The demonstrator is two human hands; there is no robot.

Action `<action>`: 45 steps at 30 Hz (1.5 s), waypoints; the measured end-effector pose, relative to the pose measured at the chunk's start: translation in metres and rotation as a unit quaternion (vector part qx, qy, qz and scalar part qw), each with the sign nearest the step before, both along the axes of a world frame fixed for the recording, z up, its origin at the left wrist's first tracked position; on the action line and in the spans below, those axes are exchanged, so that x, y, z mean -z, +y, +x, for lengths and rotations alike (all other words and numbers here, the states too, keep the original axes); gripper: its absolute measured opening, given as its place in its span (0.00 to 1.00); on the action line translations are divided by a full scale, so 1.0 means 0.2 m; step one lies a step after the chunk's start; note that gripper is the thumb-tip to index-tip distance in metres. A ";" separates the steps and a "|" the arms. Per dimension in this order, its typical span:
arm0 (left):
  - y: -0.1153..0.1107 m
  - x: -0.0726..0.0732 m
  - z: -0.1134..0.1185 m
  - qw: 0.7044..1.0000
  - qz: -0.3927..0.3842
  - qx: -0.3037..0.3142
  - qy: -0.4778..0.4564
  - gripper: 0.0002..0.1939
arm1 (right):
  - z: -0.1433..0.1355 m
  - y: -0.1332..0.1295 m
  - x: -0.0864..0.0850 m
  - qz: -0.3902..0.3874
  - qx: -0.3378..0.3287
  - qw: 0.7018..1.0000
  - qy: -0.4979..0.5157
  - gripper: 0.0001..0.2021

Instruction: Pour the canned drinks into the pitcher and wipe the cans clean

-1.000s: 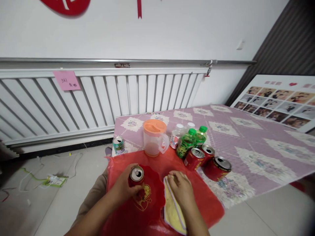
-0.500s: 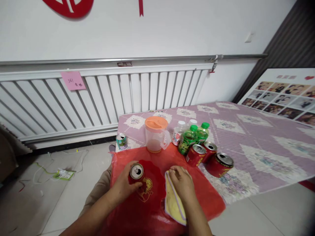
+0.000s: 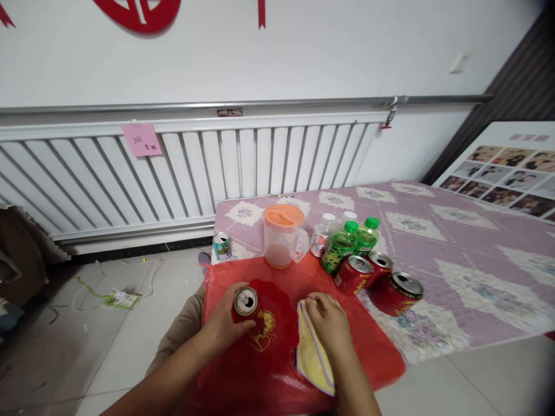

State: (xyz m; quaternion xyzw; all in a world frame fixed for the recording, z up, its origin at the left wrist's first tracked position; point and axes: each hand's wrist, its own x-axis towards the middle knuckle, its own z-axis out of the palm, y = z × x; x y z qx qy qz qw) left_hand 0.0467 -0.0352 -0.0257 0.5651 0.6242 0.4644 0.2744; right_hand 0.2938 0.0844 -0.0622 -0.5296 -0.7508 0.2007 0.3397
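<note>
My left hand [image 3: 223, 323] is wrapped round an opened red can [image 3: 246, 303] that stands upright on the red cloth [image 3: 277, 398], over a dark red mat with a gold heart print [image 3: 284, 329]. To the right, my right hand [image 3: 330, 323] pinches the upper part of a folded yellow cloth with a pale purple edge [image 3: 314, 361]. Beyond the hands stands a clear pitcher with an orange lid [image 3: 281, 240]. Green-capped bottles [image 3: 340, 248] and more red cans [image 3: 353, 275] are grouped to its right. A green-blue can [image 3: 222, 247] is at the table's left edge.
A patterned purple tablecloth [image 3: 477, 254] covers the table behind and right. White radiator [image 3: 260, 156] and pipe run along the wall, with a pink note [image 3: 141, 140]. A photo board [image 3: 503, 173] leans at the right. A power strip [image 3: 124, 300] and cords lie on the left floor.
The whole view has shifted, so the scene sits slightly farther right. Both hands keep their holds on the can and the yellow cloth.
</note>
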 end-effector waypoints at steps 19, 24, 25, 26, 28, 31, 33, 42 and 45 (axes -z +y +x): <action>0.11 -0.09 0.03 0.999 -0.051 0.007 0.013 0.34 | 0.01 0.01 0.03 -0.005 -0.002 1.000 0.007 0.13; 0.14 -0.11 0.02 0.997 -0.062 0.022 0.040 0.33 | 0.02 0.01 0.02 -0.007 -0.002 1.000 0.007 0.13; 0.14 -0.12 0.02 0.997 -0.061 0.024 0.044 0.33 | 0.02 0.01 0.02 -0.007 -0.003 1.000 0.007 0.13; 0.15 -0.12 0.02 0.997 -0.060 0.026 0.047 0.32 | 0.01 0.01 0.02 -0.008 -0.004 1.000 0.007 0.13; 0.16 -0.12 0.02 0.997 -0.056 0.026 0.051 0.32 | 0.01 0.01 0.02 -0.007 -0.006 1.000 0.007 0.13; 0.18 -0.12 0.02 0.997 -0.058 0.024 0.052 0.33 | 0.02 0.01 0.02 -0.006 -0.008 1.000 0.008 0.12; 0.19 -0.13 0.02 0.996 -0.064 0.022 0.056 0.34 | 0.02 0.01 0.02 -0.005 -0.008 1.000 0.009 0.12; 0.21 -0.16 0.03 0.994 -0.073 0.036 0.070 0.32 | 0.02 0.00 0.00 0.003 -0.008 1.000 0.015 0.12; 0.21 -0.16 0.04 0.994 -0.067 0.029 0.075 0.32 | 0.02 0.01 0.01 0.003 -0.011 1.000 0.018 0.12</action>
